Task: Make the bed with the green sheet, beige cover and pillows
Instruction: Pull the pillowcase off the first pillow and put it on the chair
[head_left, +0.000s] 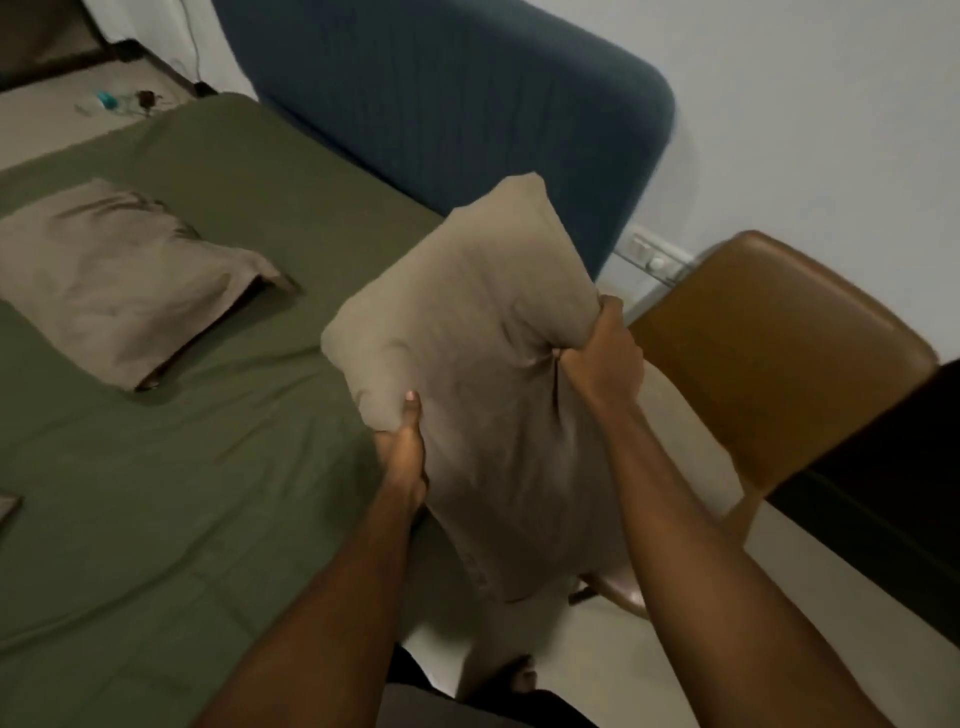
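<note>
A blue headboard (457, 104) stands at twelve o'clock by the white wall (805, 104). A brown chair (769, 353) sits at three o'clock.

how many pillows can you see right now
2. The flat pillow lies on the green sheet at the left; the held pillow is gripped in midair by the left hand and right hand. More may be out of frame.

Pillow (119, 280) on sheet (208, 467); clutter (119, 101) seemingly behind
</note>
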